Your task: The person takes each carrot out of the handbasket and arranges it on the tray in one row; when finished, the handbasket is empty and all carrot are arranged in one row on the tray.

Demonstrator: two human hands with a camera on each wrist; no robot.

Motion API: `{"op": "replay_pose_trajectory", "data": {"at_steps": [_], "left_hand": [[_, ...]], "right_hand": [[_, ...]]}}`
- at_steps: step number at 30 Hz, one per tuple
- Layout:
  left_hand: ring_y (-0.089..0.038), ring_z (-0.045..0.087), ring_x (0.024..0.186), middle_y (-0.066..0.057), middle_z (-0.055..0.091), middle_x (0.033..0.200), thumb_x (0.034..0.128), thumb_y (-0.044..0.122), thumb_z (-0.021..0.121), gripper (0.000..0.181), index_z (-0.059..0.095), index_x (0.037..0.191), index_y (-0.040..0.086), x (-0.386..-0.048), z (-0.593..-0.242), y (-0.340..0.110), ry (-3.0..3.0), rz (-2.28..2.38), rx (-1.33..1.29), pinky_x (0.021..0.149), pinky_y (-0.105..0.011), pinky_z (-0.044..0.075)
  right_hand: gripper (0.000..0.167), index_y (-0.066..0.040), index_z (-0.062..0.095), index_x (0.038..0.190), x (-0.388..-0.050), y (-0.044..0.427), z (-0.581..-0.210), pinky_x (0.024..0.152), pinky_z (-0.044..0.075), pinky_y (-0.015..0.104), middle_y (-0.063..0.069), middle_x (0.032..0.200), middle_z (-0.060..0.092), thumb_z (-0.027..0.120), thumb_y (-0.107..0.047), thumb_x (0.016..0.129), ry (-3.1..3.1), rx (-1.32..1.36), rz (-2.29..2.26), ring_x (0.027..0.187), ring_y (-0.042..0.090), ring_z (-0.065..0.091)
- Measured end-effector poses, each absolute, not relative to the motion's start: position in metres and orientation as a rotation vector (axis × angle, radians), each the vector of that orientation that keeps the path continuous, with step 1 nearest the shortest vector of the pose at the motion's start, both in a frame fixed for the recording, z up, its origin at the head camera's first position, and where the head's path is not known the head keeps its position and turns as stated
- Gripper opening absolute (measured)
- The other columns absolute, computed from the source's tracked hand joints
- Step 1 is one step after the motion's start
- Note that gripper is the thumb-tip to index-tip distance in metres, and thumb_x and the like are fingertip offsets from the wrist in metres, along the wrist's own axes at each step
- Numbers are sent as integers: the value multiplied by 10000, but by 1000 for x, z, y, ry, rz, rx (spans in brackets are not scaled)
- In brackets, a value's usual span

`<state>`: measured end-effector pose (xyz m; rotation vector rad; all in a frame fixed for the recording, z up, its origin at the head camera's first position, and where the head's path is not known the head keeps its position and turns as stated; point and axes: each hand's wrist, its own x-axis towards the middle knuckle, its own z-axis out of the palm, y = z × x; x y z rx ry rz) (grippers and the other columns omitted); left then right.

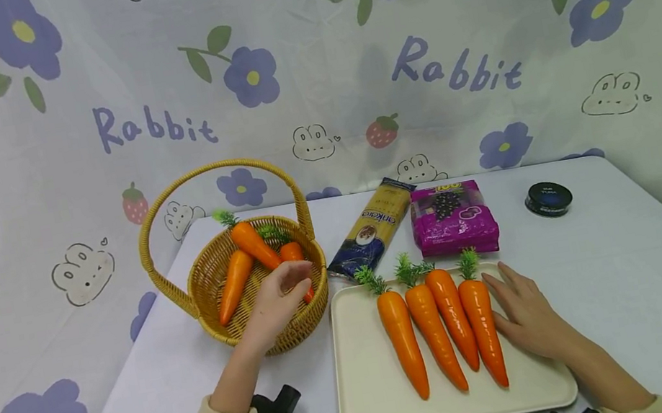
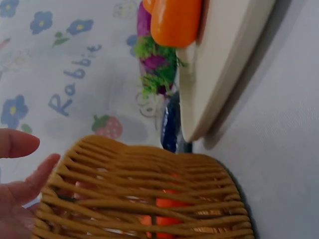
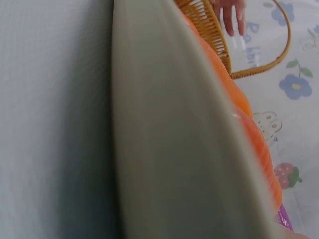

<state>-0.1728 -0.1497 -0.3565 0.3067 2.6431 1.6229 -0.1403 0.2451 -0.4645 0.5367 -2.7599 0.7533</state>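
Observation:
My left hand (image 1: 276, 302) hangs over the wicker basket (image 1: 302, 328), fingers slightly bent. Thumb and fingers stand apart with nothing between them in the left wrist view, beyond the basket's wall (image 2: 144, 189). Three carrots lie in the basket, one (image 1: 235, 286) at the left, another (image 1: 255, 245) at the back, the third (image 1: 291, 252) partly behind the hand. Several carrots lie side by side on the cream tray (image 1: 366, 376), tops away from me. My right hand (image 1: 530, 316) rests at the tray's right side, fingers loosely spread beside the rightmost carrot (image 1: 483, 327); whether they touch it, I cannot tell.
Behind the tray lie a gold and blue packet (image 1: 370, 229) and a purple package (image 1: 453, 221). A round black tin (image 1: 548, 198) stands at the back right. The basket's tall handle (image 1: 219, 165) arches above it. A patterned cloth (image 1: 293, 59) hangs behind the white table.

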Motion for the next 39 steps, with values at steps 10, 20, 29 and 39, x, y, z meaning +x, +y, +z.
{"op": "replay_pose_trajectory", "data": {"at_steps": [10,20,29,39], "left_hand": [[-329,422,1193,-171,470,1279,927,184,533,425,430,1318,54,-184,-372,-161,2574,1552,100,964,-486,373],[-373,470,1141,-247,299,1386,937,236,512,584,254,1410,13,-191,-377,-165,2402,1545,35,973,-479,366],[-354,493,1119,-252,230,1429,929,270,511,667,174,1433,-8,-208,-375,-165,2361,1449,-28,953,-441,398],[-357,443,1173,-274,237,1393,944,150,486,690,43,1429,-57,-240,-372,-170,2321,1449,-42,920,-425,434]], "right_hand": [[560,1,410,1318,-140,245,-464,912,239,664,311,1399,215,616,-134,815,-2762,542,750,1179,500,268],[567,-13,407,1332,-139,243,-460,921,240,661,297,1408,210,617,-143,822,-2779,531,755,1187,487,270],[561,-5,407,1329,-141,244,-458,919,244,662,303,1406,211,612,-140,825,-2771,528,752,1185,489,272],[568,-11,411,1326,-141,244,-460,907,247,676,307,1404,214,627,-133,815,-2774,520,761,1180,498,278]]}}
